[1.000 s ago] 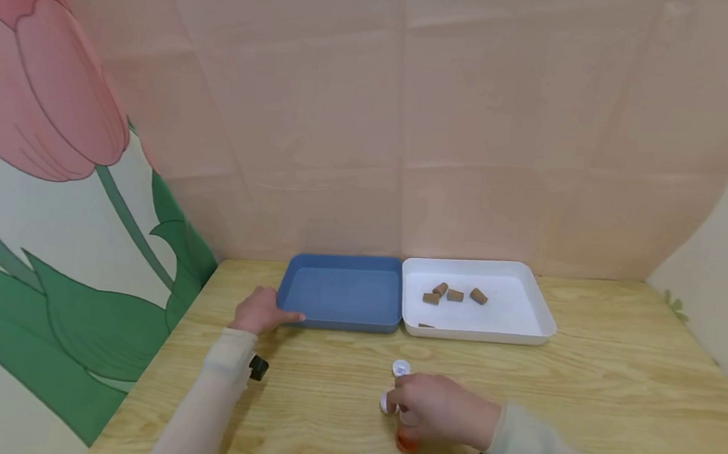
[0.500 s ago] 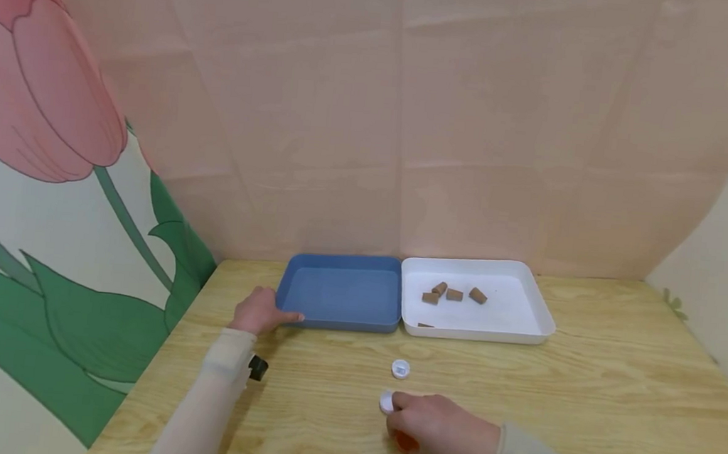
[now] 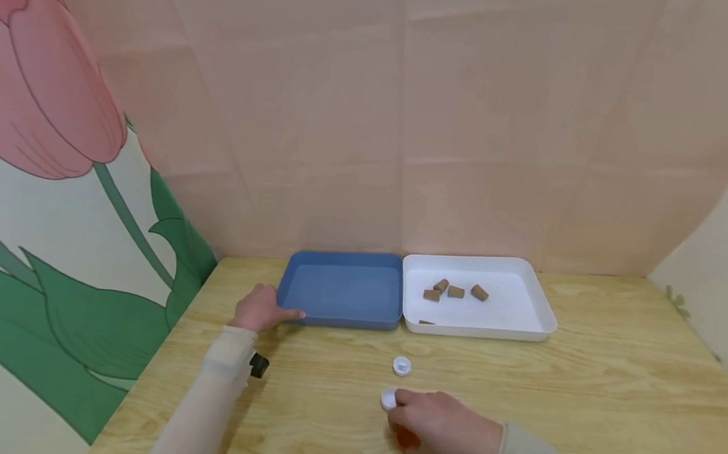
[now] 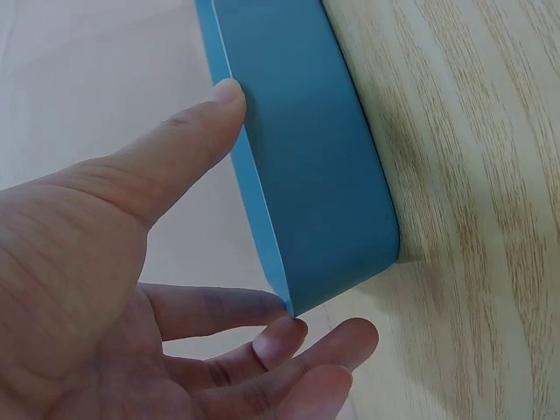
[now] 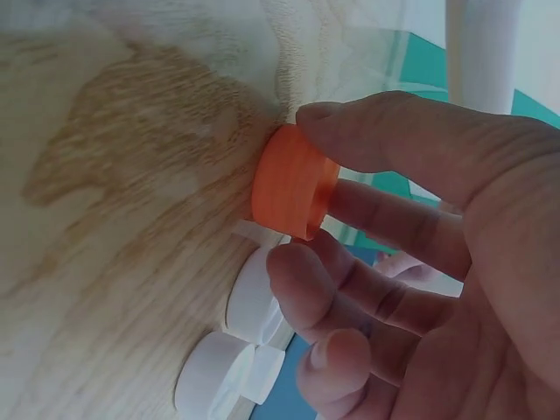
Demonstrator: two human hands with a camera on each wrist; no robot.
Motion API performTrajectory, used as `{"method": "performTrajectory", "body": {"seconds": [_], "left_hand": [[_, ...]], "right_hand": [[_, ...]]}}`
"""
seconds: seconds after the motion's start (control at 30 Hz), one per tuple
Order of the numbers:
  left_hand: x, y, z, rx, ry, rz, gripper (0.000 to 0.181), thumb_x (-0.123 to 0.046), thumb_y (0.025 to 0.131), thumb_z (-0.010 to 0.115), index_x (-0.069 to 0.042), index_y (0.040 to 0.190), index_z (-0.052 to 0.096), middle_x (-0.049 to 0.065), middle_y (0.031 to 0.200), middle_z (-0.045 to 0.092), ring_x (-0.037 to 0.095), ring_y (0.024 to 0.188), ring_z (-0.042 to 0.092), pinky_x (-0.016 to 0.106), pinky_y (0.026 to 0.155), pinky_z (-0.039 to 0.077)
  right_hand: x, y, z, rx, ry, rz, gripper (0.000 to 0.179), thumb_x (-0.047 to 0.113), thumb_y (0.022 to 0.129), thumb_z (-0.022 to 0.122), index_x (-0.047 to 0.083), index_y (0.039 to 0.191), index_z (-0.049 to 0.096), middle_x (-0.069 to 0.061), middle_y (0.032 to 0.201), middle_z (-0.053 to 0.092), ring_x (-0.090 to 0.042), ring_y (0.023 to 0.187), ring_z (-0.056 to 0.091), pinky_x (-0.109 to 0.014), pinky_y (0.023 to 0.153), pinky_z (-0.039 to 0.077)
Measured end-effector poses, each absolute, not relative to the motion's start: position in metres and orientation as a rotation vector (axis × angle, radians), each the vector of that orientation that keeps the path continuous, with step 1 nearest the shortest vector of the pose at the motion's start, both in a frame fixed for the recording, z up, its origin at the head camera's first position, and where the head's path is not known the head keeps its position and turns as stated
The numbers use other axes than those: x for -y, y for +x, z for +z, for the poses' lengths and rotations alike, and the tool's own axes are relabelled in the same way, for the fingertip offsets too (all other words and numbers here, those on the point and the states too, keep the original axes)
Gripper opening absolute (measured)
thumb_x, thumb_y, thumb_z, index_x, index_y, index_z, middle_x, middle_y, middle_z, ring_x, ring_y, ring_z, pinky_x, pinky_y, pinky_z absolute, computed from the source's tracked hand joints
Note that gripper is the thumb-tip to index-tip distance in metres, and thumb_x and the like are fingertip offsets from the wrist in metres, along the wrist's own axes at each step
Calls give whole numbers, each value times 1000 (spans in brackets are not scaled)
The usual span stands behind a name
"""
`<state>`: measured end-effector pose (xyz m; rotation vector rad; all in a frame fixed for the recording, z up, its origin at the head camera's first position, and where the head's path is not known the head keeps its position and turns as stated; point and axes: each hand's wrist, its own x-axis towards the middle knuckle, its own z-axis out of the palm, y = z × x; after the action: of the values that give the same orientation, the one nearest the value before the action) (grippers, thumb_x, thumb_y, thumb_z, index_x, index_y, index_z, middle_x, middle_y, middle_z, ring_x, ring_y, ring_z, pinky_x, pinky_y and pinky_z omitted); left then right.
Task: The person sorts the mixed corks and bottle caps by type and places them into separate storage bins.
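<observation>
My left hand (image 3: 261,309) holds the near left corner of a shallow blue tray (image 3: 344,321). The thumb lies on its front rim and the index finger touches the corner, as the left wrist view shows. My right hand (image 3: 441,429) holds an orange bottle cap (image 5: 284,184) against the tabletop, thumb on one side and fingers on the other. Most of that cap is covered in the head view. A white cap (image 3: 388,398) lies right beside the right fingers, and another white cap (image 3: 401,366) lies a little farther off.
To the right of the blue tray, and touching it, stands a white tray (image 3: 522,334). Several small brown corks (image 3: 456,292) lie in it. Both trays sit at the back of the wooden table (image 3: 614,396), before a pinkish sheet (image 3: 488,123). A bright glare shows near the bottom edge.
Over the last second my right hand has drawn slightly toward the near side and its fingers have closed around the orange cap. Both white caps show more fully. The left hand stays put.
</observation>
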<state>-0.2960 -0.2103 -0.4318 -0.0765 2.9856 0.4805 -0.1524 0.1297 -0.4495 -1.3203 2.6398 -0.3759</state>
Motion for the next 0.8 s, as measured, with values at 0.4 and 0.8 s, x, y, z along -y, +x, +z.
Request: {"method": "performTrajectory", "body": {"seconds": [0.4,0.8], "left_hand": [[211,-297,-429,-2988,-77,463,68,-58,77,79,3,100,63,16,97,59,22,72,53,33,54,42],[209,-293,-426,-2977,-87,487,65,-57,78,80,2,97,62,14,93,57,22,73,52,32,56,41]], "right_hand": [[-136,-167,-450,-2638,-1209,-497,28,21,78,82,21,102,67,12,88,53,0,70,46,-22,63,44],[-154,-179,-442,-2714,-1071,-536,34,27,75,84,17,102,66,8,93,56,-2,72,50,-26,61,46]]}}
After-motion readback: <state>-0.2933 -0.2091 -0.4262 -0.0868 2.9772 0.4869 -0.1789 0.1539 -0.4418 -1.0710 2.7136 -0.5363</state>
